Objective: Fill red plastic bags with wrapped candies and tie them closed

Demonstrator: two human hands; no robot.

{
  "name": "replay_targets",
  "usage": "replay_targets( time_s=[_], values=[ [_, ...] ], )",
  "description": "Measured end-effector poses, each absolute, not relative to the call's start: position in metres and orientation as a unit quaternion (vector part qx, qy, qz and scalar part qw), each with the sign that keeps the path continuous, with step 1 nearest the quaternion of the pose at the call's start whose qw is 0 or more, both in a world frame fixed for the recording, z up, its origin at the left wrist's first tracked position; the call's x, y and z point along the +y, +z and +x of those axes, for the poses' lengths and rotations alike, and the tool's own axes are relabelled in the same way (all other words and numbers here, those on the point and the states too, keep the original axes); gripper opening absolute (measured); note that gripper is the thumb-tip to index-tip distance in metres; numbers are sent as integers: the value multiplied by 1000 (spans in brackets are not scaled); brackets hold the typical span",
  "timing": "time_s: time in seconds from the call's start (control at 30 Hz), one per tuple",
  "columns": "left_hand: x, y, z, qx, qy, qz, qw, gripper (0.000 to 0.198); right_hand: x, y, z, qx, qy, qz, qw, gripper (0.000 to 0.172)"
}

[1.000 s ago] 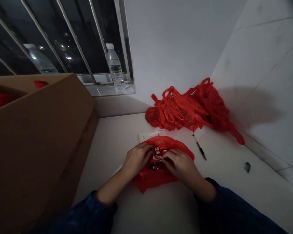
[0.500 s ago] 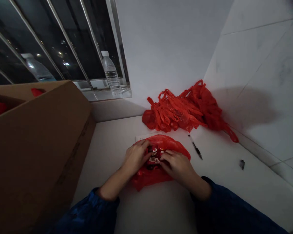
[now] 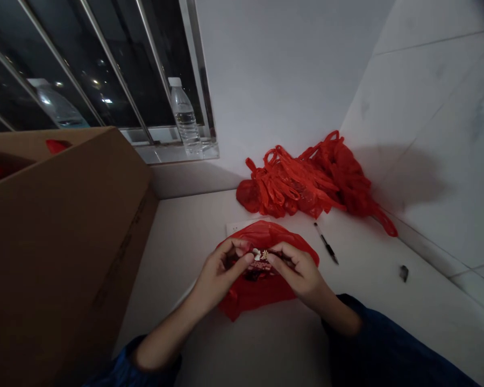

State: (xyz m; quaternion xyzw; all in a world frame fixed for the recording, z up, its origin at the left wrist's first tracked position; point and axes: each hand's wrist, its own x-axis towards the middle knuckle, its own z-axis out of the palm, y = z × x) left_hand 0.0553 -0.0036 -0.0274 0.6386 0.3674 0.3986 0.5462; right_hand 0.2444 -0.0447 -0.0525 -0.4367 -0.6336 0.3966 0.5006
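Over the white table, my left hand (image 3: 218, 273) and my right hand (image 3: 302, 273) pinch a small dark-red packet (image 3: 261, 259) with pale and gold print, one at each end. My fingers and thumbs cover its ends, and its contents cannot be made out. Beneath both hands a thin red plastic bag (image 3: 266, 232) lies spread on the table, with more dark-red printed packaging just below the held packet. My left sleeve and right sleeve are dark blue.
Tied red plastic bags (image 3: 306, 183) are heaped against the wall. A black pen (image 3: 326, 244) and a small dark object (image 3: 404, 273) lie to the right. An open cardboard box (image 3: 64, 242) fills the left. A water bottle (image 3: 185, 118) stands on the windowsill.
My hands have lifted a packet from the bag's printed contents and now hold it by both ends. My left forearm has shifted slightly left and nearer.
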Motion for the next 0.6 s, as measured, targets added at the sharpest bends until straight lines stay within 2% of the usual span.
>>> replay_targets(
  time_s=[0.1, 0.6],
  values=[
    [-5, -24, 54, 396, 412, 625, 532, 20, -46, -51, 245, -641, 392, -435, 495, 18],
    [-22, -22, 57, 418, 477, 544, 549, 21, -49, -48, 239, -617, 447, -417, 496, 26]
  ],
)
